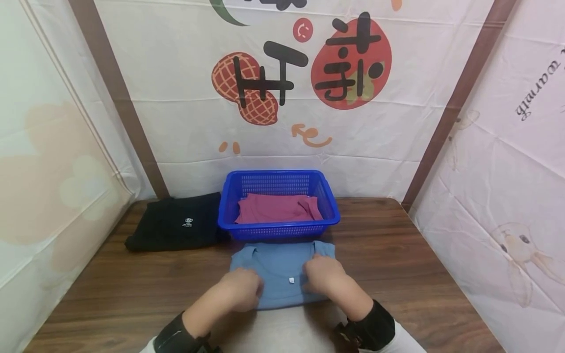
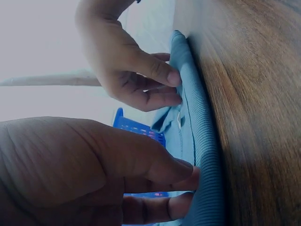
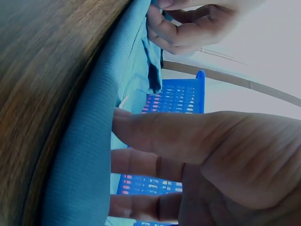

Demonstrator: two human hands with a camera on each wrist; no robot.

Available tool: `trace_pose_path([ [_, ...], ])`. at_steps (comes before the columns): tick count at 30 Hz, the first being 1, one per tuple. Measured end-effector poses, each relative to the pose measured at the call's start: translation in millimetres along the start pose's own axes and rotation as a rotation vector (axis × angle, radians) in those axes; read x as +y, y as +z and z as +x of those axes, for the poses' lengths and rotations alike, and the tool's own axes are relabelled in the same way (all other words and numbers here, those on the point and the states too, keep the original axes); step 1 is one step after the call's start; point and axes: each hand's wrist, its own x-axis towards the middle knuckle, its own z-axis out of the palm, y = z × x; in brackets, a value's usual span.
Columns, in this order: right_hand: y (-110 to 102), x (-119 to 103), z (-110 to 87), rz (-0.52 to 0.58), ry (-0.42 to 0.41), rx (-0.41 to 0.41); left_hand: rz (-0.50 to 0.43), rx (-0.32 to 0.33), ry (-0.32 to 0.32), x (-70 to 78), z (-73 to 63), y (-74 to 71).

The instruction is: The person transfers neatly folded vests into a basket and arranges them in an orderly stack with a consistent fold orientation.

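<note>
Wooden counter [image 1: 388,250] bears blue shirt [image 1: 280,267], your left hand [image 1: 243,289] and right hand [image 1: 324,274] touching it, fingers [image 3: 143,162] slightly parted; uneven pressure could skew folds.

At lower centre we see the blue garment [image 1: 279,264], matt, finely ribbed cloth. Above it, the basket [image 1: 279,230] is smooth, slightly glossy plastic; the pink garment [image 1: 275,208] inside and the black garment [image 1: 169,223] at centre left are dull cloth. We find the bench [image 1: 375,255] wood-grained, faintly shiny, the backdrop [image 1: 176,127] creased fabric.
</note>
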Motion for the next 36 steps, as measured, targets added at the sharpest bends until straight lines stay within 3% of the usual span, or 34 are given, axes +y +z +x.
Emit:
trace_pose_path([
  [5,-4,8,-2.3,0.076,-0.035,-0.05,-0.045,-0.003,-0.029,0.4,1.0,-1.2],
  [8,-8,18,-1.6,0.16,-0.053,-0.071,-0.131,0.001,-0.047,-3.1,3.7,-2.4],
  [11,-13,30,-1.2,0.265,-0.035,-0.095,-0.228,0.055,-0.056,-11.0,9.4,-2.2],
  [15,-22,44,-0.7,0.334,0.053,-0.101,-0.3,0.152,-0.144,-25.6,17.1,-2.2],
  [20,-30,59,0.4,0.327,0.191,-0.076,-0.26,0.173,-0.294,-42.3,20.9,-5.5],
  [26,-27,74,6.7,0.331,0.298,-0.046,-0.261,0.156,-0.403,-52.6,19.9,-8.6],
  [32,-11,78,13.9,0.25,0.277,-0.086,-0.251,0.134,-0.414,-54.7,19.7,-7.2],
  [36,-6,71,13.7,0.242,0.284,-0.074,-0.263,0.175,-0.399,-52.2,24.4,-1.7],
])
